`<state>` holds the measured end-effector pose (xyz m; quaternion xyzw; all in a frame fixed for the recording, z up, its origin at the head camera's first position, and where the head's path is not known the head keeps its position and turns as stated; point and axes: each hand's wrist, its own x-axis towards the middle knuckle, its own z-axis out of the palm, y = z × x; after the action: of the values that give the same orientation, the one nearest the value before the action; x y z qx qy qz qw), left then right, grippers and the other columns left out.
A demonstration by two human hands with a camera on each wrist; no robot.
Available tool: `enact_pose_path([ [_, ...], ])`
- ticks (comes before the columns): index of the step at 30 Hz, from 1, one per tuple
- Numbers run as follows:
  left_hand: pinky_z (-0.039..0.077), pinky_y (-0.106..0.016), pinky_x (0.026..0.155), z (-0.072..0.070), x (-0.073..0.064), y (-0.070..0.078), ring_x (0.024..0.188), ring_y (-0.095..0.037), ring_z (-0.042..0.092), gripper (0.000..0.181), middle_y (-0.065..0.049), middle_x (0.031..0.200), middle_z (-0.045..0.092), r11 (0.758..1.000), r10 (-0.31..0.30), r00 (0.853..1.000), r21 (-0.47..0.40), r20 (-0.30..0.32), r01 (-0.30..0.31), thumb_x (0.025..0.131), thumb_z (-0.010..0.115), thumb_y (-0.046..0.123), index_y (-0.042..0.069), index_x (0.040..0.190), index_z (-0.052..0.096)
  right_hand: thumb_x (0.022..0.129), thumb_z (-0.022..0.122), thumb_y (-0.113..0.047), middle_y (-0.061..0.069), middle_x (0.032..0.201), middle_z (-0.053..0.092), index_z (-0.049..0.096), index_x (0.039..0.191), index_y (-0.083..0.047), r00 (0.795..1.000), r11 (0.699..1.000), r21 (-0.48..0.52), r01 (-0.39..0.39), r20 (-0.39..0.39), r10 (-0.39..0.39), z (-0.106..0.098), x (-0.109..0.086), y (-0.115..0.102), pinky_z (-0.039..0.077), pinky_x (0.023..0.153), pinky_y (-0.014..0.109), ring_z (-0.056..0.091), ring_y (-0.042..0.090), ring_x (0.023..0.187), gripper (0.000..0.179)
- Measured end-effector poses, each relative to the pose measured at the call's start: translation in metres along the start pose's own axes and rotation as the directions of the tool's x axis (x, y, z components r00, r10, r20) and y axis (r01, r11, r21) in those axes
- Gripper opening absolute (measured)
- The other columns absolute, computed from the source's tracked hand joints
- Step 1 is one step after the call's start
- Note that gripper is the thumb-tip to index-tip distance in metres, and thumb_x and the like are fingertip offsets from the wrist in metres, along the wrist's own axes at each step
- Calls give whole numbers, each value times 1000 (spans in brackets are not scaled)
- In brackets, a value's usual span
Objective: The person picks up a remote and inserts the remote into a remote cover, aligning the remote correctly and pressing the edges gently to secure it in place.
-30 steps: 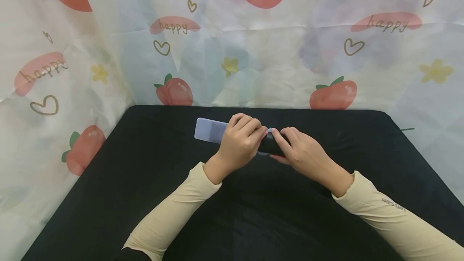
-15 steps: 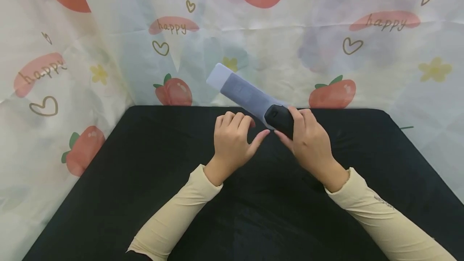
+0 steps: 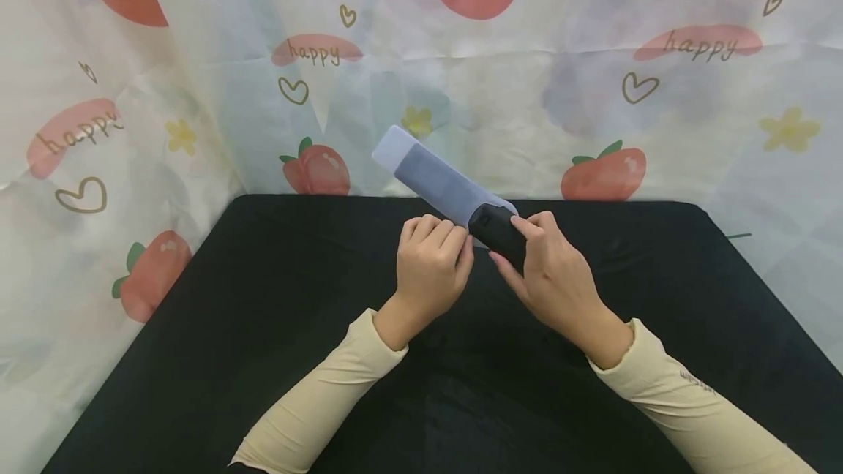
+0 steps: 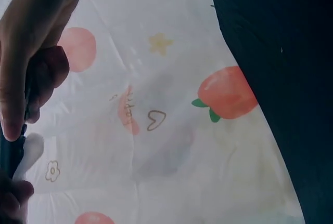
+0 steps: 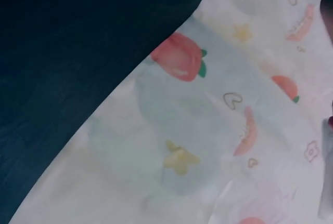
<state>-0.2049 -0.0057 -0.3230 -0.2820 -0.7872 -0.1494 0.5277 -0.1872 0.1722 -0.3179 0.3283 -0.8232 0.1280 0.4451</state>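
A slim black bar [image 3: 498, 231], shaped like a remote control, sits partly inside a translucent pale blue sleeve [image 3: 444, 181]. Its dark length shows through the sleeve, whose far end is paler. The whole piece tilts up to the left, raised over the table. My right hand [image 3: 560, 287] grips the bare black end between thumb and fingers. Fingers curled, my left hand [image 3: 431, 269] pinches the sleeve's lower edge beside the black end; its fingertips are partly hidden. In the left wrist view the right hand [image 4: 31, 52] holds the black bar at the left edge.
A black cloth covers the table [image 3: 276, 328]. Behind and to the left hangs a pale curtain [image 3: 487, 93] printed with fruit, hearts and the word "happy". Only a sliver of the sleeve [image 5: 327, 177] enters the right wrist view.
The sleeved bar swung up from nearly level to a steep tilt. My left hand let go of the sleeve's middle, opened, then came back to pinch its lower edge near the black end.
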Motion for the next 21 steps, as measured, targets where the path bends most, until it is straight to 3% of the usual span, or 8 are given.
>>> enact_pose_path([
  [6,43,-30,74,3,-3,-3,71,-16,52,13,0,66,58,988,144,989,-49,15,-143,83,61,12,10,70,62,99,37,-38,22,86,45,42,112,6,1000,999,17,-29,-7,29,-3,0,-7,45,51,36,45,26,59,46],
  [11,43,-29,76,4,-2,-3,73,-15,52,11,1,68,59,973,221,975,-80,32,-218,84,62,13,11,73,63,99,36,-39,22,86,45,43,112,6,999,999,16,-37,-3,37,-1,2,-7,44,50,35,44,26,59,47],
  [17,43,-29,77,3,0,-5,73,-15,51,10,2,70,61,962,264,964,-84,33,-260,84,62,14,11,74,64,100,32,-40,22,84,44,42,111,7,999,999,0,-38,23,38,1,4,-6,43,49,33,42,25,59,49],
  [21,43,-29,77,0,1,-7,74,-15,52,11,1,70,61,969,242,969,-60,46,-239,85,62,14,11,75,64,100,32,-40,22,85,45,41,113,6,1000,1000,-8,-7,22,7,5,6,-2,44,49,33,42,24,58,49],
])
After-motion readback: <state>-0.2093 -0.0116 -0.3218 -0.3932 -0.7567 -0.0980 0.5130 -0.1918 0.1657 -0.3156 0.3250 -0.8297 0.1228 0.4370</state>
